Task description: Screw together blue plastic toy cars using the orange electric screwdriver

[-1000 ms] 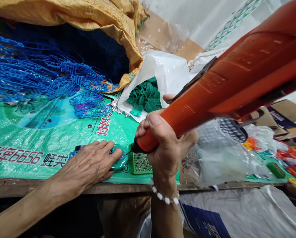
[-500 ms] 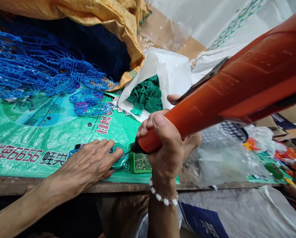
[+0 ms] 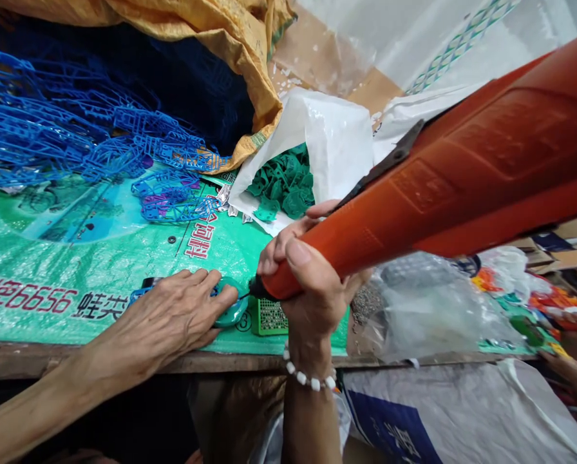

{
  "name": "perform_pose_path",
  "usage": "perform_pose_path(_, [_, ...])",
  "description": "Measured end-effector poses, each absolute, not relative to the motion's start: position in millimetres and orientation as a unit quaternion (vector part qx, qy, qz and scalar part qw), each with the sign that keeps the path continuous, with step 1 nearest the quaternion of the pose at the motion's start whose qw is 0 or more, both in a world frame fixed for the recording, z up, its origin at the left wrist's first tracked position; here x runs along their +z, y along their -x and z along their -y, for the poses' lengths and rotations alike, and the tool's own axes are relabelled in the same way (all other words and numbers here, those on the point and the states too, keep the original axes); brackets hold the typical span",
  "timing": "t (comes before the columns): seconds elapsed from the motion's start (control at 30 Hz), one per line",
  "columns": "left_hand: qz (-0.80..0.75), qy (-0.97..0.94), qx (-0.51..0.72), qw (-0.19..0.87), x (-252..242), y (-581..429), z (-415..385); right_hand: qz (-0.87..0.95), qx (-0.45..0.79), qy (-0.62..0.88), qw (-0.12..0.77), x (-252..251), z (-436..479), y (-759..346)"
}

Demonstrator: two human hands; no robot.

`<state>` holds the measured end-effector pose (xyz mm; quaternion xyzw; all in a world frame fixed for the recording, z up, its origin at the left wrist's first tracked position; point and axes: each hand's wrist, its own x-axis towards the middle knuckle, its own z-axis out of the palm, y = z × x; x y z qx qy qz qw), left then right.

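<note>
My right hand (image 3: pixel 308 283) is wrapped round the lower end of a big orange electric screwdriver (image 3: pixel 443 180), whose dark tip touches a small teal and blue plastic piece (image 3: pixel 230 312). My left hand (image 3: pixel 172 319) lies flat over that piece and presses it onto the green woven sheet (image 3: pixel 76 258), fingers stretched out. Right beside the tip stands a small green tray of screws (image 3: pixel 272 317). A white bead bracelet is on my right wrist.
A heap of blue plastic frames (image 3: pixel 76 142) spills from a yellow sack (image 3: pixel 211 32) at the back left. A white bag of green plastic parts (image 3: pixel 288 183) lies behind the hands. Clear plastic bags (image 3: pixel 428 309) and colourful bits fill the right. The wooden bench edge (image 3: pixel 28 361) runs near me.
The view shifted slightly and the screwdriver's body tilted a little lower. Both hands stay where they were on the piece and the tool.
</note>
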<state>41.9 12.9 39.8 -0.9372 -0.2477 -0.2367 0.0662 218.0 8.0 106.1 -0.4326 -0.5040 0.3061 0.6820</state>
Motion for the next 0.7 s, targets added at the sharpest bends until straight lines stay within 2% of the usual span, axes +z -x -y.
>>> perform_pose_path(0.13, [0.227, 0.927, -0.29, 0.076, 32, -40, -14, 0.495, 0.419, 0.348, 0.677, 105, -13, -219])
perform_pose_path(0.43, [0.226, 0.947, -0.227, 0.036, 25, -31, -14, 0.481, 0.217, 0.44, 0.726, 116, -2, -238])
perform_pose_path(0.6, [0.245, 0.956, -0.159, 0.033, 22, -33, -15, 0.454, 0.191, 0.461, 0.738, 104, -5, -246])
perform_pose_path(0.7, [0.25, 0.953, -0.166, 0.046, 14, -29, -13, 0.454, 0.179, 0.478, 0.73, 96, -5, -244])
